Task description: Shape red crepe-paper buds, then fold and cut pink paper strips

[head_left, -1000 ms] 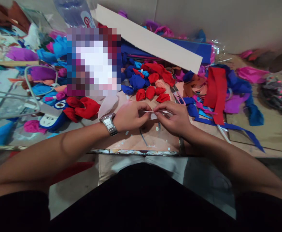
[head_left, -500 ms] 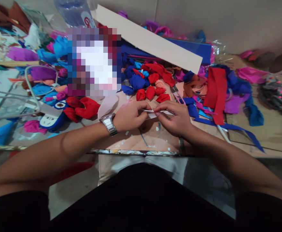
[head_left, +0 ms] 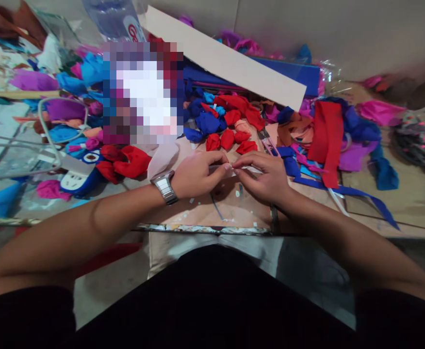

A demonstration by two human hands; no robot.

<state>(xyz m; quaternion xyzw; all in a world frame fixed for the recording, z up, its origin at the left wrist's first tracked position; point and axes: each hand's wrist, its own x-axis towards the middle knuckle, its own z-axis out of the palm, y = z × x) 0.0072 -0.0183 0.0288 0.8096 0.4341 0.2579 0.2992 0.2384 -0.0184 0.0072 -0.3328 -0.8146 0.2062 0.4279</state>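
My left hand (head_left: 197,173), with a metal watch (head_left: 164,186) on its wrist, and my right hand (head_left: 264,177) meet over a tan board (head_left: 234,213) at the table's front edge. Both pinch a small thin white strip (head_left: 251,168) between thumb and fingertips; its end sticks out to the right past my right fingers. The fingertips of the two hands touch. Just beyond the hands lie several small red crumpled paper pieces (head_left: 227,139) and blue ones (head_left: 207,122).
A long white card (head_left: 230,60) leans across the back over a blue sheet (head_left: 300,71). Red (head_left: 325,135), blue and purple paper strips pile at right. A plastic bottle (head_left: 114,19), red scraps (head_left: 128,162) and a wire frame (head_left: 48,140) lie at left. Scissors (head_left: 269,143) rest by the scraps.
The hands have drawn closer, so the gap between the fingertips has closed. The white strip has shifted slightly between the fingers. Nothing else moved.
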